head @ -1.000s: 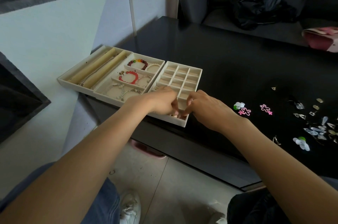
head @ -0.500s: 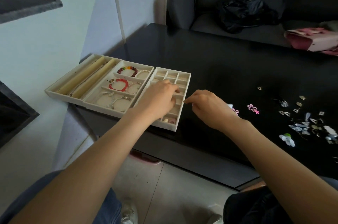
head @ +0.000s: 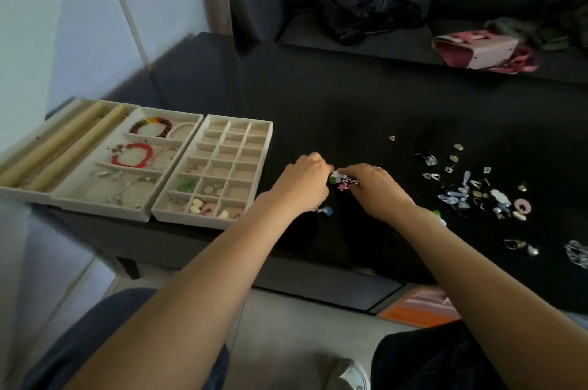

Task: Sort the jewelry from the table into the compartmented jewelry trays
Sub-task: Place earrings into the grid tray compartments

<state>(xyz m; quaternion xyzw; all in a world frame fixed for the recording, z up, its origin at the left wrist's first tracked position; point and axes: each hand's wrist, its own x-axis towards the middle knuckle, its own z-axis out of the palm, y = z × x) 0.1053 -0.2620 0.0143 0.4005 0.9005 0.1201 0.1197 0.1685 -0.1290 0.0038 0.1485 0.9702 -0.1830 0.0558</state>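
Three beige trays stand side by side at the table's left end. The grid tray [head: 269, 135] has small pieces in its near cells, the middle tray [head: 199, 118] holds bead bracelets, and the roll tray [head: 65, 102] is leftmost. Right of the grid tray, both hands meet over two flower earrings on the black table. My left hand [head: 302, 181] has curled fingers pinching the white-and-green flower earring [head: 334, 174]. My right hand [head: 377, 191] pinches the pink flower earring [head: 347, 183]. A blue bead earring [head: 327, 211] lies just below my left wrist.
A scatter of loose earrings and charms [head: 471, 192] covers the table's right part, with a silver chain [head: 577, 252] at the far right. On the dark sofa behind lie a pink bag [head: 474, 51] and a black plastic bag [head: 366, 8]. The table's front edge runs under my forearms.
Both hands left the grid tray and moved right to the flower earrings on the table. The view swung right and shows more of the loose pile.
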